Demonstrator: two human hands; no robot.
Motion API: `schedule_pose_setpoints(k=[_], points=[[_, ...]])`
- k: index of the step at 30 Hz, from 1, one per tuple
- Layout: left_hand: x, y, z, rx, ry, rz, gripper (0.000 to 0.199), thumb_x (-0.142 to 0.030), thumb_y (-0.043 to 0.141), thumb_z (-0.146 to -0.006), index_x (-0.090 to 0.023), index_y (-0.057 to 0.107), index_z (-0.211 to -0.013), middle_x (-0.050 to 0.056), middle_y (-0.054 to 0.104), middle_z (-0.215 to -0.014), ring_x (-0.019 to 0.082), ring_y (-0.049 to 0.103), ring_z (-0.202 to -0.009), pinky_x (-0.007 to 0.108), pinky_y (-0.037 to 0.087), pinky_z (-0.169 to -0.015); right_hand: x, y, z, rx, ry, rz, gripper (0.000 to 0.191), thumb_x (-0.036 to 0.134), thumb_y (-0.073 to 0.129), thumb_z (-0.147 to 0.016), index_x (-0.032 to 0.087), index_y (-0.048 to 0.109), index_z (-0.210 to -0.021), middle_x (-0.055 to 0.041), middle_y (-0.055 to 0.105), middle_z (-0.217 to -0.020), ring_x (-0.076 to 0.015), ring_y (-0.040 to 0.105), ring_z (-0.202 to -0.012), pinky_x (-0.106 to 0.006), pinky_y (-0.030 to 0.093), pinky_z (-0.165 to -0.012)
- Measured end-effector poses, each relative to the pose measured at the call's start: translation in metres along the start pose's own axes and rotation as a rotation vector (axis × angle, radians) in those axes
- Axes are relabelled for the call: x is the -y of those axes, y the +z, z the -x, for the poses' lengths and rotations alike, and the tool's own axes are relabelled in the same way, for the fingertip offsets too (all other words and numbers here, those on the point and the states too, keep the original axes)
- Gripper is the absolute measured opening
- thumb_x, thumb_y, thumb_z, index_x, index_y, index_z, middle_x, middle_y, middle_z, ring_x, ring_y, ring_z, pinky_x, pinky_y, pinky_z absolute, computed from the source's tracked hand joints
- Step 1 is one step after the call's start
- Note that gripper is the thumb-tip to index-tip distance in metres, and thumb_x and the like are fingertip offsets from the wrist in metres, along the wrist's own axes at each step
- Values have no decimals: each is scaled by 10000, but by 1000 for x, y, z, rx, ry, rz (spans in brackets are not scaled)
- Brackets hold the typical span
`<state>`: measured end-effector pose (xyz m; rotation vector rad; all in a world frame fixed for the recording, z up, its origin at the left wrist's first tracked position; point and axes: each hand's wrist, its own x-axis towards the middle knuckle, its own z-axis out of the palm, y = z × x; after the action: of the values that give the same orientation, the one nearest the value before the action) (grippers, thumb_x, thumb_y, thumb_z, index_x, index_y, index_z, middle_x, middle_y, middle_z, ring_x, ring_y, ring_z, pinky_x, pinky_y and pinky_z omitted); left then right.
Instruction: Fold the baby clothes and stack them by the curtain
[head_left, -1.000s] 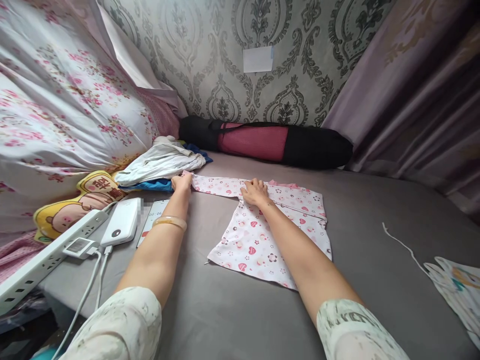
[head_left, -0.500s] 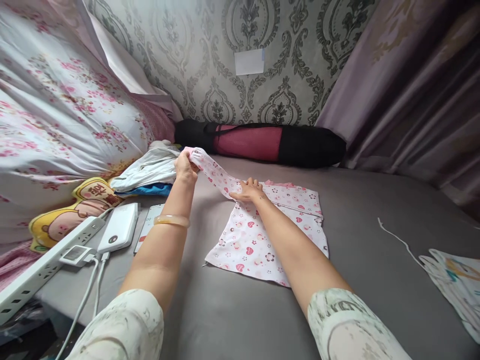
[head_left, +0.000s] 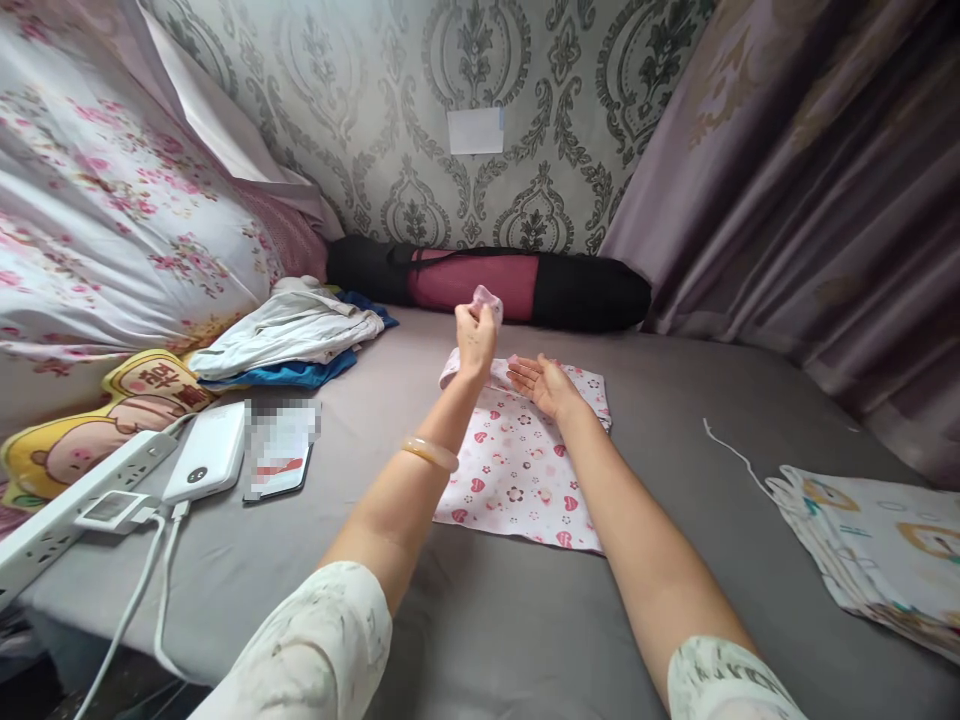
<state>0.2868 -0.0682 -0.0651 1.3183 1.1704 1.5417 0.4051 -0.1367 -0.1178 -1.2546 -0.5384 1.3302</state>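
Observation:
A white long-sleeved top (head_left: pixel 517 475) printed with red hearts, flowers and small pink figures lies spread on the grey sheet. Closed around one sleeve end, my left hand (head_left: pixel 478 340) lifts its pink cuff (head_left: pixel 486 296) above the garment's far side. The rest of that sleeve is partly hidden behind my wrist. My right hand (head_left: pixel 550 388) is open over the upper part of the top, its fingers stretched toward the left; whether it presses on the cloth I cannot tell.
A black and pink long bag (head_left: pixel 472 285) lies along the wall. At left are piled clothes (head_left: pixel 292 335), a phone (head_left: pixel 281 450), a power bank (head_left: pixel 206 455), a power strip (head_left: pixel 82 515) and a pig cushion (head_left: pixel 90 430). Folded printed cloth (head_left: pixel 885 550) with a cord lies at right.
My left hand has brought the sleeve end from the far left over to the right, folding the sleeve across. My right hand has turned and loosened. The view has shifted slightly right.

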Motion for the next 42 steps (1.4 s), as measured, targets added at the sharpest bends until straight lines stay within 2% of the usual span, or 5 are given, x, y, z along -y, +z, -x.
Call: schedule_pose_setpoints(k=[14, 21, 25, 37, 42], points=[[36, 28, 82, 599, 37, -284, 264, -444, 406, -977, -202, 471, -1060, 112, 652, -1075, 226, 635, -1011, 360, 468, -903, 6, -45, 12, 35, -20, 32, 739, 670, 50, -926, 174, 591, -1015, -168, 695, -948, -293, 668, -939, -474, 543, -799], [50, -2, 44, 511, 94, -497, 302, -204, 337, -955, -190, 505, -1206, 122, 649, -1180, 228, 599, -1131, 358, 435, -974, 7, -48, 7, -127, -28, -171, 70, 131, 534, -888, 147, 591, -926, -73, 692, -810, -197, 684, -770, -383, 599, -736], [63, -28, 16, 514, 93, -749, 472, -57, 384, -834, -201, 499, -1268, 116, 635, -1255, 242, 568, -1200, 390, 408, -1021, 11, -53, 3, -275, -65, -76, 231, -44, 497, -779, 128, 598, -895, -43, 668, -740, -169, 675, -681, -358, 627, -656], [90, -52, 8, 805, 190, -1027, 529, -109, 364, -888, -190, 392, -1409, 161, 341, -1554, 276, 234, -1470, 575, 163, -1160, 0, -82, -9, -510, -194, 412, 194, 72, 652, -715, 158, 631, -887, -45, 679, -788, -172, 674, -649, -328, 598, -599], [94, -56, 3, 820, 173, -1011, 465, -280, 267, -978, -208, 383, -1422, 143, 310, -1572, 267, 225, -1474, 573, 150, -1161, 4, -93, 0, -593, -261, 728, 342, 87, 656, -718, 140, 637, -1054, -140, 683, -1050, -260, 671, -990, -395, 539, -876]])
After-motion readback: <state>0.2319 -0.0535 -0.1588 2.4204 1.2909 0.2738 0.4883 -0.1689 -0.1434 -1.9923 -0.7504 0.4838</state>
